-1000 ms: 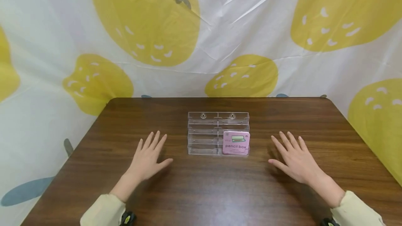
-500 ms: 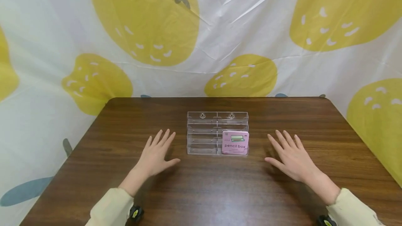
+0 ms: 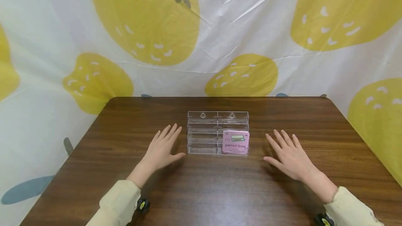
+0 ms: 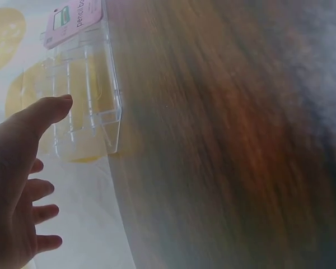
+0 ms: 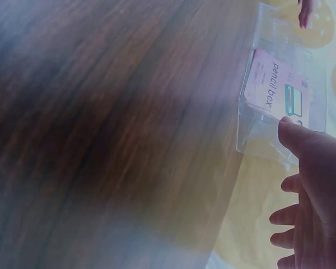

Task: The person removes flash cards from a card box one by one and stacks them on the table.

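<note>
A clear plastic tiered card holder (image 3: 202,138) with two columns of pockets stands on the brown wooden table. Pink cards (image 3: 236,143) printed "pencil box" lean in its front right pocket. To the left of the holder is my left hand (image 3: 161,149), fingers spread and holding nothing, the thumb pointing towards the holder's front corner. My right hand (image 3: 290,156) hovers further off on the other side, also spread with nothing in it. In the left wrist view the thumb (image 4: 53,109) overlaps the holder; the right wrist view has the right thumb (image 5: 294,134) overlapping the cards' edge.
Behind the table (image 3: 213,191) hangs a white cloth (image 3: 176,83) with large yellow fruit prints. The table's far edge lies a short way behind the holder. Black straps with small devices (image 3: 142,205) sit at both wrists.
My left hand has moved right and slightly forward, closer to the holder. The right hand has shifted slightly left. The holder and the cards have stayed in place.
</note>
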### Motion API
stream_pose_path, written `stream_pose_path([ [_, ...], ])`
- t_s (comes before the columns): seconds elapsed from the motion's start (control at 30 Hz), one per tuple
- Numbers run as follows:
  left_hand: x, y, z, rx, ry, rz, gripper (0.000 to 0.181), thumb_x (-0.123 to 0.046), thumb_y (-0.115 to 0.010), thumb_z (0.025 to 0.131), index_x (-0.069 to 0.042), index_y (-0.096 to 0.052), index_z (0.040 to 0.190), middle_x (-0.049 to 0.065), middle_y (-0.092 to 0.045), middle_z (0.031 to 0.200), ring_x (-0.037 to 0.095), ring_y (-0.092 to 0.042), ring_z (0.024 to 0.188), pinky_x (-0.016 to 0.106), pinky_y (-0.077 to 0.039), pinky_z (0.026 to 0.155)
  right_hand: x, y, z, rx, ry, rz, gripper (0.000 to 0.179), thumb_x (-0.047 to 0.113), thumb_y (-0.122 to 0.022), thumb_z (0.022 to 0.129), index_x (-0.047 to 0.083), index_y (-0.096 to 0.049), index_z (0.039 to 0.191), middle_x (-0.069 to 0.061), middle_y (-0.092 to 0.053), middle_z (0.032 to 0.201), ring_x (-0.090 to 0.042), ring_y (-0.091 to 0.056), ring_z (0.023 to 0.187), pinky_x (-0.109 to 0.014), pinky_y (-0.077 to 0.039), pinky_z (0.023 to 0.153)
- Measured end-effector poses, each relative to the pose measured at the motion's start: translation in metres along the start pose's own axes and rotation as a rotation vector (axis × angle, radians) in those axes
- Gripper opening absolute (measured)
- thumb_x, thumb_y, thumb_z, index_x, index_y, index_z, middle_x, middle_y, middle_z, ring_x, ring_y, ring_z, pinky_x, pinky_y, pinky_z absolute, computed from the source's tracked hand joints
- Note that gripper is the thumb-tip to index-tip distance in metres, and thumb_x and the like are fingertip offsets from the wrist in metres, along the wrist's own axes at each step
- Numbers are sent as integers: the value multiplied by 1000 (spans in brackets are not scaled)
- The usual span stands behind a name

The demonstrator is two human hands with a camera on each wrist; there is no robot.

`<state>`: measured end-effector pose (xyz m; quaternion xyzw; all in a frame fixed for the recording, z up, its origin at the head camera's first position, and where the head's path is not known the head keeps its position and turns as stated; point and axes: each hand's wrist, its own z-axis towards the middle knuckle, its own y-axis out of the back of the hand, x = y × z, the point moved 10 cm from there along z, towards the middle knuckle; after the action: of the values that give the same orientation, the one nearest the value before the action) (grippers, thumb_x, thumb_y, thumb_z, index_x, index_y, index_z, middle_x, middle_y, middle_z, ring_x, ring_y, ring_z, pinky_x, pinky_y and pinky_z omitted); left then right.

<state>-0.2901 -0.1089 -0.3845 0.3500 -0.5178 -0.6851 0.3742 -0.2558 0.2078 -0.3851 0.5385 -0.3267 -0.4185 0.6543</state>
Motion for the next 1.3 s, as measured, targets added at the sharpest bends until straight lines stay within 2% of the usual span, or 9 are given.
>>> stream_pose_path([
  [0.13, -7, 2, 7, -32, -37, -10, 84, -47, -67, 76, -8, -31, 141, 13, -32, 144, 31, -29, 131, 53, -24, 104, 1, 0, 2, -13, 7, 16, 70, 50, -50, 87, 2, -38, 136, -27, -32, 139, -45, -25, 128, -61, -19, 101],
  [0.37, -10, 1, 15, -51, -55, -13, 85, -44, -68, 75, -6, -31, 141, 12, -31, 145, 30, -30, 131, 48, -24, 106, 5, 2, 6, -39, 21, 34, 71, 50, -51, 86, 2, -38, 136, -27, -33, 138, -44, -26, 127, -60, -19, 101],
  [0.63, -16, 6, 22, -100, -118, -14, 83, -40, -71, 74, -1, -35, 138, 16, -36, 141, 32, -37, 127, 45, -32, 103, 9, 3, 12, -38, 30, 50, 68, 46, -54, 86, 2, -39, 136, -24, -37, 137, -42, -30, 127, -58, -21, 101],
  [0.77, -18, 5, 24, -93, -125, 0, 83, -40, -72, 73, -2, -36, 138, 17, -37, 140, 32, -37, 127, 47, -32, 103, 10, 1, 16, -36, 30, 84, 68, 43, -57, 86, 2, -38, 136, -24, -39, 136, -42, -31, 126, -58, -22, 102],
  [0.97, -18, -1, 27, -52, -112, 26, 85, -41, -73, 72, -5, -35, 139, 18, -35, 141, 32, -34, 129, 48, -31, 103, 14, 1, 24, -52, 28, 192, 69, 42, -58, 86, 1, -37, 136, -24, -40, 134, -43, -32, 125, -56, -24, 102],
  [1.1, -18, -4, 28, -43, -106, 42, 86, -41, -74, 71, -7, -34, 139, 19, -34, 142, 33, -33, 129, 49, -30, 103, 19, 6, 34, -96, 36, 259, 69, 41, -61, 84, 1, -38, 136, -23, -42, 133, -41, -35, 123, -53, -27, 101],
  [1.3, -18, -7, 30, -46, -100, 49, 87, -38, -75, 70, -8, -33, 140, 19, -32, 142, 33, -33, 129, 49, -30, 103, 26, 14, 44, -193, 62, 289, 68, 38, -66, 80, 1, -43, 132, -19, -51, 123, -35, -46, 113, -51, -37, 94],
])
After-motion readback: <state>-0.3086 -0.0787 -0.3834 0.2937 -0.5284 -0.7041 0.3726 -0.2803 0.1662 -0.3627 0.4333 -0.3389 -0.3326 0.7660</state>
